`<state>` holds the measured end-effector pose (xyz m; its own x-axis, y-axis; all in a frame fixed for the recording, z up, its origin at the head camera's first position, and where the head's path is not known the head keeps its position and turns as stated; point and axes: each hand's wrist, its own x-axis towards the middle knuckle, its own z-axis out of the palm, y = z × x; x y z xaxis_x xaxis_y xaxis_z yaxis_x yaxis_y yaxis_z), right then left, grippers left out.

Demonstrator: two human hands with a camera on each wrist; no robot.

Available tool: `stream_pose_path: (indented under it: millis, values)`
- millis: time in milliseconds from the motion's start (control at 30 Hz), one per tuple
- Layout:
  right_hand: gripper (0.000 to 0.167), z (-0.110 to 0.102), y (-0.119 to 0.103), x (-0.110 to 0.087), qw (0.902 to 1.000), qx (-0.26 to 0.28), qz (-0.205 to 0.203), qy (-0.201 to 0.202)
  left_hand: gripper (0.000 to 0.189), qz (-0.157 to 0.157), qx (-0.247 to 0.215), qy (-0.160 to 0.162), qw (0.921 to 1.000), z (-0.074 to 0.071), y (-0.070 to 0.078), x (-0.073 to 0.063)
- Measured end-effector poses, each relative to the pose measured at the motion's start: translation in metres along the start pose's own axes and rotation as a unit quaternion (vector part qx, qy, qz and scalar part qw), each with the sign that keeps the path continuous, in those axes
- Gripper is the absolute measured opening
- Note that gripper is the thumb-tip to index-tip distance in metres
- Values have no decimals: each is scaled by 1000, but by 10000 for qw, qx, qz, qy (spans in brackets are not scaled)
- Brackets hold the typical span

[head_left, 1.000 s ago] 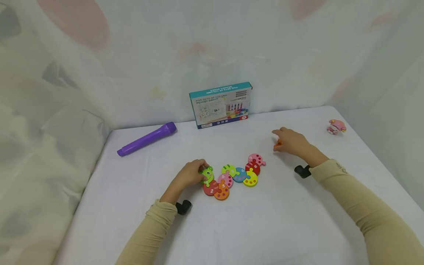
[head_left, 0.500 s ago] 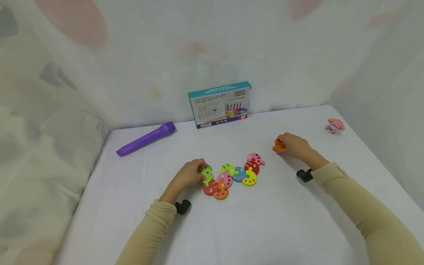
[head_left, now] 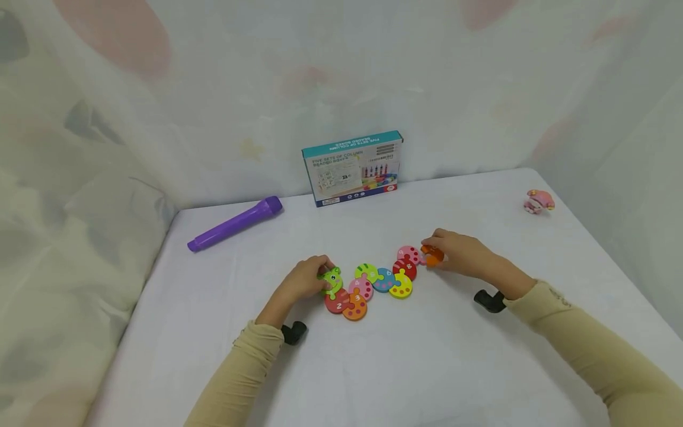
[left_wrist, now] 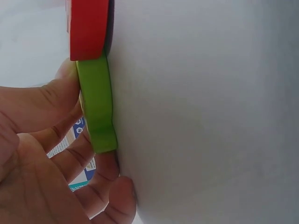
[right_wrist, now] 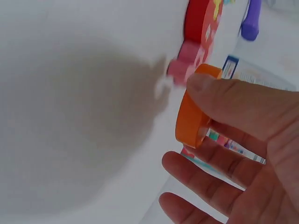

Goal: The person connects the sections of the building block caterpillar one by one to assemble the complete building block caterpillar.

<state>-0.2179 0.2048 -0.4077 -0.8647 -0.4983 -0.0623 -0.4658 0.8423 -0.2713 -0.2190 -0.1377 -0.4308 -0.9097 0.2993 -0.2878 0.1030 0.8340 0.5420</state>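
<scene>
A chain of colourful numbered caterpillar puzzle pieces lies on the white table, from a red piece (head_left: 337, 301) at the left to a pink piece (head_left: 405, 254) at the right. At its left end, my left hand (head_left: 304, 280) pinches the green caterpillar head piece (left_wrist: 97, 102), which touches the red one. Thumb and fingers of my right hand (head_left: 463, 254) hold an orange puzzle piece (right_wrist: 190, 119). In the right wrist view this piece is raised off the table, close to the pink piece's knob; whether they touch I cannot tell.
A printed box (head_left: 352, 169) stands at the back against the cloth wall. To its left lies a purple toy microphone (head_left: 235, 226). A small pink figurine (head_left: 539, 201) sits near the right edge of the white table (head_left: 405, 367).
My right hand has carried the orange piece leftward and nearer, up to the chain's right end. My left hand stays on the green head piece.
</scene>
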Motion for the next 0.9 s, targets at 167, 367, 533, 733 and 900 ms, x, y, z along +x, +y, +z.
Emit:
stream_pose_path:
  millis: [167, 367, 533, 733, 900]
  values:
    - [53, 5, -10, 3, 9996, -209, 152, -86, 31, 34, -32, 16, 10000, 1, -1, 0]
    - [55, 12, -14, 4, 9980, -502, 365, 67, 31, 51, -52, -3, 10000, 1, -1, -1]
    - [56, 18, -14, 5, 9973, -542, 485, 104, 31, 44, -65, 13, 10000, 0, -2, -3]
    - [54, 23, -15, 6, 9965, -577, 604, -27, 31, 45, -81, 46, 9999, 0, -4, -2]
    - [59, 23, -17, 7, 9956, -629, 629, -299, 32, 0, -46, 21, 10000, -1, -6, -2]
